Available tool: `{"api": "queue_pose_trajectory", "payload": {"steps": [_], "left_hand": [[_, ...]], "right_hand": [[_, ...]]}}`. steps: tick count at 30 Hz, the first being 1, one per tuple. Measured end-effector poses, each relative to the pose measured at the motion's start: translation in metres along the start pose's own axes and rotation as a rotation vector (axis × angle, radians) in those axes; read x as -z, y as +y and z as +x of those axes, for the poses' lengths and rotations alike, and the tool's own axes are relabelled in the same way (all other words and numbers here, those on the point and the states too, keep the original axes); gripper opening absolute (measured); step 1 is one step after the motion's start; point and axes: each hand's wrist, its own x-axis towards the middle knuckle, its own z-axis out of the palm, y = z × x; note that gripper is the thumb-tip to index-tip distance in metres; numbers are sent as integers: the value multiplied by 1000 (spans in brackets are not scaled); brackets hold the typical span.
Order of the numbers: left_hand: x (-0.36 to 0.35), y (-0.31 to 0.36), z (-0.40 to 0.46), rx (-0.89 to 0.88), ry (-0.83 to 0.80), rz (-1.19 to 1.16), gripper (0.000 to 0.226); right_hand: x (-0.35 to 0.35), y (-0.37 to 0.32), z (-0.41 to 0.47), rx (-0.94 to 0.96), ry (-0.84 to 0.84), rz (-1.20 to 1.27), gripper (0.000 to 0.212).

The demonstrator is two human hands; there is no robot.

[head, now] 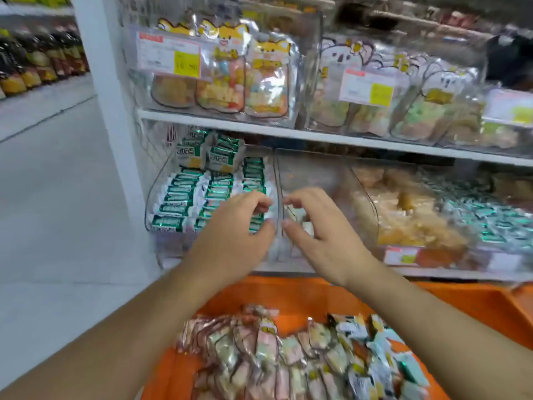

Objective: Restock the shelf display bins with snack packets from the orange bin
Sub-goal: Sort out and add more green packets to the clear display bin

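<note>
Left hand [236, 226]: fingers curled, fingertips pinching green-and-white foil snack packets [184, 194] at right edge of clear plastic display bin [153, 197]
Right hand [320, 229]: fingers bent, thumb and fingertips at small pale packets, just right of that bin's wall; grip too blurred to tell
Neighbour bin [308, 171]: clear, right of green-packet bin, mostly bare
Orange plastic bin [450, 301]: below green-packet bin, under both forearms, holds mixed foil packets [288, 359]
Upper shelf [259, 131]: above green-packet bin, cartoon-printed bags
</note>
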Motion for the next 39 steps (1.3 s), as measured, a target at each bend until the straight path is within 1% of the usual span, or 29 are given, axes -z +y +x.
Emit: {"api": "queue_pose_trajectory", "payload": {"steps": [2, 3, 5, 10, 12, 13, 14, 16, 19, 21, 23, 24, 27, 31, 32, 34, 35, 36, 39], "left_hand": [[-26, 15, -32, 28, -77, -59, 22], [-43, 20, -49, 48, -140, -73, 20], [-80, 24, -85, 102, -285, -95, 20], [-166, 15, -155, 256, -548, -100, 32], [-192, 13, -167, 310, -600, -127, 35], [-205, 11, -170, 333, -620, -136, 35], [-217, 8, -172, 350, -638, -139, 35], [-241, 2, -172, 377, -679, -131, 34], [-273, -13, -170, 408, -743, -124, 37], [-288, -23, -165, 419, -761, -106, 41], [-300, -30, -161, 438, -783, -115, 42], [-305, -33, -160, 453, -799, -129, 42], [-315, -38, -160, 519, -832, -194, 43], [-318, -43, -164, 596, -840, -266, 41], [-317, -45, -164, 618, -836, -284, 38], [-313, -49, -162, 665, -824, -310, 31], [-311, -51, -162, 682, -816, -314, 29], [-308, -52, -161, 692, -811, -312, 28], [-295, -47, -157, 700, -789, -324, 30]], "right_hand": [[10, 8, -47, -48, 19, 68, 20], [13, 17, -71, -90, 27, 91, 17], [14, 43, -117, -226, 0, 106, 11], [0, 136, -200, -676, -254, -14, 11], [-11, 165, -217, -764, -333, -32, 15], [-17, 179, -225, -779, -387, -61, 21], [-25, 194, -233, -799, -455, -91, 32], [-39, 221, -246, -884, -570, -117, 61], [-64, 256, -260, -1053, -615, -89, 93], [-83, 275, -264, -1112, -669, -99, 112], [-98, 287, -264, -1152, -691, -94, 124], [-105, 291, -264, -1164, -685, -92, 126], [-117, 296, -263, -1124, -667, -105, 122], [-124, 295, -264, -1112, -662, -88, 106], [-124, 296, -263, -1099, -660, -92, 96], [-119, 293, -260, -1071, -635, -63, 69], [-114, 291, -257, -1068, -634, -33, 61], [-108, 288, -254, -1065, -638, 11, 60], [-90, 267, -239, -1038, -650, 190, 73]]}}
